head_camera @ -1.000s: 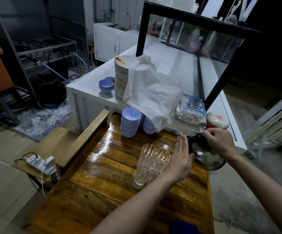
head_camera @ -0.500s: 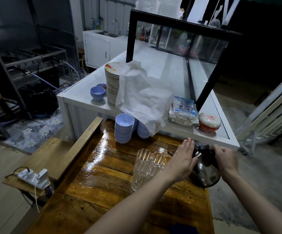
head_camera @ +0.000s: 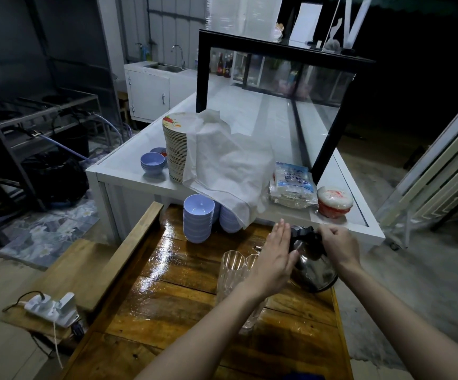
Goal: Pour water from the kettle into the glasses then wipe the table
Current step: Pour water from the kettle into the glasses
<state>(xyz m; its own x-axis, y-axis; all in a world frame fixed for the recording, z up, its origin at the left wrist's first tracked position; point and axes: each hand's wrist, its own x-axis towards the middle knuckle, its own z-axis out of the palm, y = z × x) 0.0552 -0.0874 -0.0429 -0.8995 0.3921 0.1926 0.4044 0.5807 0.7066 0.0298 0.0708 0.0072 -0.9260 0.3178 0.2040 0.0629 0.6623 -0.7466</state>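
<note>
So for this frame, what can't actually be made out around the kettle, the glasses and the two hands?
Head view only:
- Glasses: the left hand and forearm cover most of the cluster, so their number and fill are unclear.
- Kettle: spout and lid hidden behind both hands; water level unreadable in the dark body.
- Right hand: closed at the kettle's black handle, exact grip not visible.
- Blue object: cut off by the bottom edge.

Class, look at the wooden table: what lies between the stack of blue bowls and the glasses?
In the head view, only bare, wet table lies between the blue bowls and the glasses.
</note>
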